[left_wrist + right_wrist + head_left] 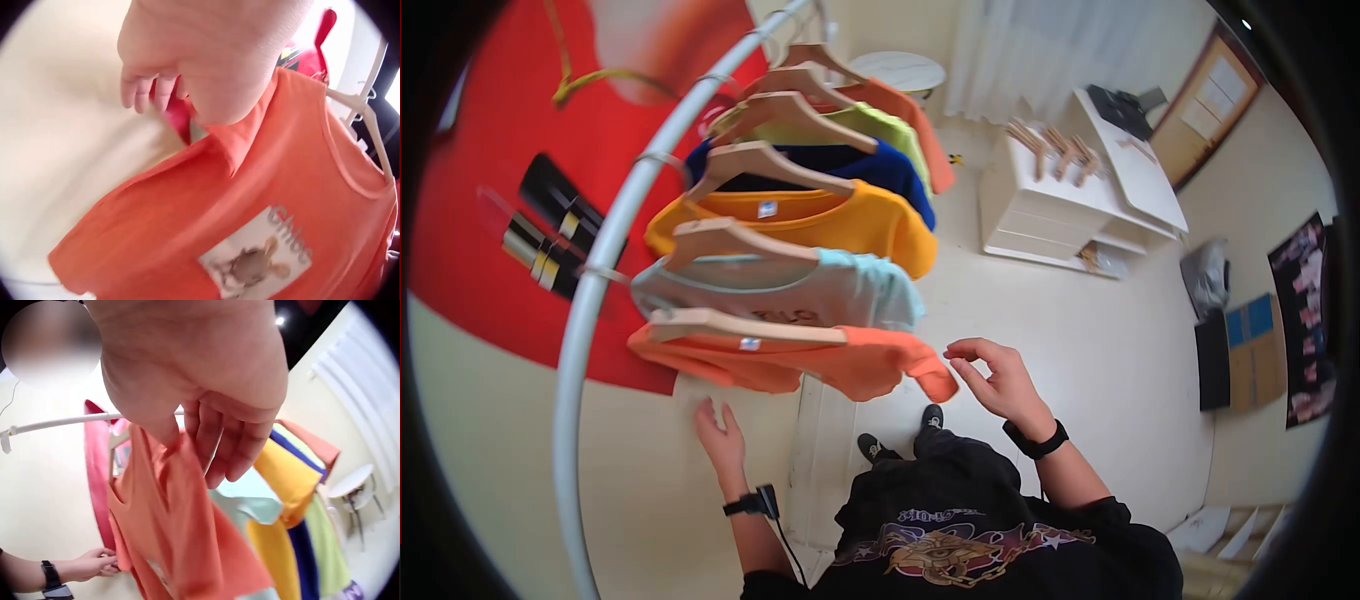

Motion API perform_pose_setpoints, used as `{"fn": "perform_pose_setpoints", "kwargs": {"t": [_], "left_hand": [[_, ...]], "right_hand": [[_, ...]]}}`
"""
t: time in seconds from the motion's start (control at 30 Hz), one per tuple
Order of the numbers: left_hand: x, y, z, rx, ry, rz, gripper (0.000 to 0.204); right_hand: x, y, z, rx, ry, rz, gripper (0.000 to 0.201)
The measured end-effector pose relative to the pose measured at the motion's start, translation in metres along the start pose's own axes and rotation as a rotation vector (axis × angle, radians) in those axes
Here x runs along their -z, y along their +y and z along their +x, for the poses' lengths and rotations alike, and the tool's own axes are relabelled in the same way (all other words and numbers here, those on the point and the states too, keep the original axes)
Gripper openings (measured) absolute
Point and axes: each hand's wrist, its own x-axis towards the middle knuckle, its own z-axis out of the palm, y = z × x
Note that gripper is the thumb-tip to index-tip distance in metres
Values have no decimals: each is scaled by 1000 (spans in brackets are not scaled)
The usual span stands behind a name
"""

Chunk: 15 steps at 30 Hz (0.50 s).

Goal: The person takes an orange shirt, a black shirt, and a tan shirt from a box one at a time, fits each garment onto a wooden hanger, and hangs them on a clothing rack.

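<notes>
An orange T-shirt [840, 365] hangs on a wooden hanger [745, 327] at the near end of the rail. The right hand [1000, 383] is beside its right-hand sleeve, fingers bent and thumb apart; in the right wrist view the hand [200, 381] overlaps the orange cloth [181, 512], and contact cannot be told. The left hand [722, 440] is below the shirt's other side, fingers loosely extended. In the left wrist view that hand [200, 56] is in front of the orange shirt [281, 150], which bears a printed patch [256, 256].
A white curved rail [615, 215] carries several more shirts behind, including mint [870, 285], yellow [900, 235] and blue [890, 165] ones. A red poster [475, 225] is on the left. A white cabinet [1035, 215] holds wooden hangers [1055, 150]. Cardboard [1255, 365] leans at right.
</notes>
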Motion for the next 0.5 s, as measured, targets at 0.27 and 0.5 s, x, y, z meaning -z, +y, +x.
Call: {"fn": "perform_pose_setpoints", "kwargs": {"t": [0.27, 0.5], "left_hand": [[-115, 23, -143, -54, -961, 84, 28], [-242, 125, -173, -230, -1289, 167, 34]], "right_hand": [[57, 179, -163, -735, 71, -146, 25], [65, 355, -376, -1106, -55, -156, 29]]}}
